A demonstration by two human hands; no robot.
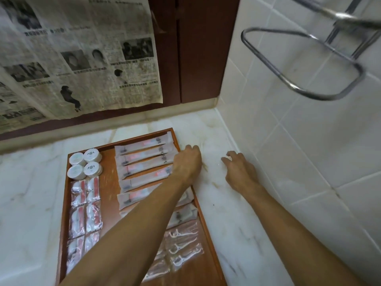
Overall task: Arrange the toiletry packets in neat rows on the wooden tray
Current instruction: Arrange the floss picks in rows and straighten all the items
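Newspaper [78, 56] print illegible; packets [144, 159] logos blurred on tray [64, 193].

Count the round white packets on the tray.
4, in a two-by-two block at the tray's far left corner: far left, far right, near left, near right. None seems hidden.

tray [64, 195]: near end cut off by bottom edge
packets [181, 213]: several hidden under left arm
rack [309, 65]: blurred
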